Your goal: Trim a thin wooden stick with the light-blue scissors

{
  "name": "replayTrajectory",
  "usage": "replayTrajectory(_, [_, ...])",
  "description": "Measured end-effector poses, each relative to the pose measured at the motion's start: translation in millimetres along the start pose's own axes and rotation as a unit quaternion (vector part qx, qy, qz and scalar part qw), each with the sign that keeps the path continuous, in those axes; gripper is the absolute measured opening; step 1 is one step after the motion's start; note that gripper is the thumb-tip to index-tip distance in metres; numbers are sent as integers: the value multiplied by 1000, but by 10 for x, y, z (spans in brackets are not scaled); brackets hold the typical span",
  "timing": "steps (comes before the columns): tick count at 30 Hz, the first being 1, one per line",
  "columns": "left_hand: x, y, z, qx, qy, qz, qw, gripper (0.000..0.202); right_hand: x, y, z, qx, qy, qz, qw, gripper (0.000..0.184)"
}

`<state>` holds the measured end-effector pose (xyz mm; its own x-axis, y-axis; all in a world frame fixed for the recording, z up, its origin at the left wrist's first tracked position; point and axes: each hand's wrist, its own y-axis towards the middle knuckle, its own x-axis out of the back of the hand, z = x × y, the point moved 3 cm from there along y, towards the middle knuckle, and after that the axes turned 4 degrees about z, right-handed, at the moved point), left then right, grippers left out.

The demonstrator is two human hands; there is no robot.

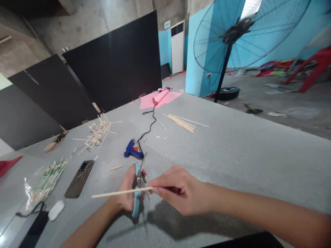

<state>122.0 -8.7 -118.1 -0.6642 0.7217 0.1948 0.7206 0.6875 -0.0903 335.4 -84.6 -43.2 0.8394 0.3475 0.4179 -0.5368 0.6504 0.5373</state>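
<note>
My left hand is closed around light-blue-handled scissors, whose blades stand apart. Pinched between the thumb and fingers of my right hand is the end of a thin wooden stick. The stick points left, crossing over the scissors and my left hand; whether the blades touch it I cannot tell. Just beyond the scissors lies a blue glue gun with an orange trigger. A short cut piece of stick rests on the grey table left of the scissors.
Glued sticks form a frame at the back left. Loose sticks lie farther back, near pink paper. A phone, white case and packaged sticks are at left. A black cord trails from the glue gun.
</note>
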Motion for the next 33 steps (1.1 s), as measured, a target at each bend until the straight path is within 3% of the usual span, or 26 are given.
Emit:
replayTrajectory(3, [2, -3, -61, -59, 79, -38, 994, 57, -20, -12, -24, 31, -51, -27, 998, 30])
replayTrajectory(5, [-12, 1, -81, -67, 84, -32, 994, 57, -52, -31, -41, 50, -79, -38, 995, 30])
replayTrajectory(11, [1, 16, 8, 35, -6, -21, 999, 55, -106, -96, -102, 85, -162, -83, 980, 26])
replayTrajectory(13, [12, 17, 36, 42, -8, -27, 999, 56, -105, -109, -116, 104, -197, -84, 971, 23])
replayTrajectory(19, [-4, 9, -31, -12, 98, -31, 995, 65, -60, -130, -144, 139, -274, -89, 947, 22])
replayTrajectory(23, [-18, -4, -104, -49, 146, -21, 988, 61, -86, -154, -206, 156, -330, -53, 929, 20])
replayTrajectory(30, [-13, -10, -32, -11, 24, -35, 999, 56, -102, -143, -216, 170, -334, -69, 925, 22])
replayTrajectory(33, [-45, -6, -11, 32, -43, -6, 999, 54, -106, -142, -178, 178, -331, -83, 923, 23])
